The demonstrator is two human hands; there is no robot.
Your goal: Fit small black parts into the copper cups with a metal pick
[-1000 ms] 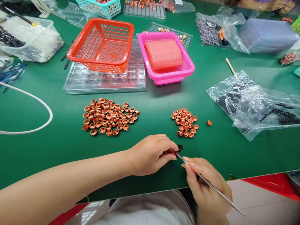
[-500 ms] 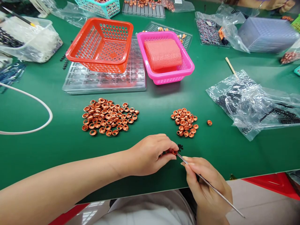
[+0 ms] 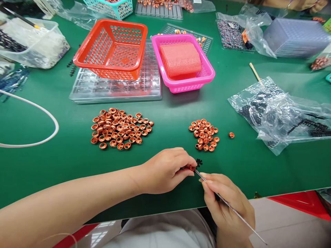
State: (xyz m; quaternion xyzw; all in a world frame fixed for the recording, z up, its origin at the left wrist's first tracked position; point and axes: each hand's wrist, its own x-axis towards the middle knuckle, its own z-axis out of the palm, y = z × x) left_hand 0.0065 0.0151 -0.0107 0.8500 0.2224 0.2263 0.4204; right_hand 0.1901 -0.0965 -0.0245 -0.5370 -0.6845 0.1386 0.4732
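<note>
My left hand (image 3: pixel 168 171) pinches a small copper-coloured cup-shaped piece (image 3: pixel 192 168) between thumb and fingers, just above the green table. In my right hand (image 3: pixel 227 199) is a thin metal rod-like tool (image 3: pixel 239 215), held like a pen, its tip against the copper piece. Whether the tip is inside the piece is too small to tell. Small black parts (image 3: pixel 199 162) lie right beside my left fingertips. Beyond my hands are a large pile of copper pieces (image 3: pixel 120 129), a smaller pile (image 3: pixel 204 134) and one single piece (image 3: pixel 231 135) to the right.
An orange basket (image 3: pixel 111 63) sits on stacked clear trays (image 3: pixel 116 93). Beside it, a pink basket (image 3: pixel 187 84) holds pink foam (image 3: pixel 181 60). Plastic bags with black parts (image 3: pixel 279 110) lie at right. A white cable (image 3: pixel 38 106) loops at left. Another person's hands (image 3: pixel 310 4) show at the far right.
My right hand and the metal tool have shifted very slightly left and the tool's angle has altered a little. My left hand still pinches the copper piece in nearly the same place.
</note>
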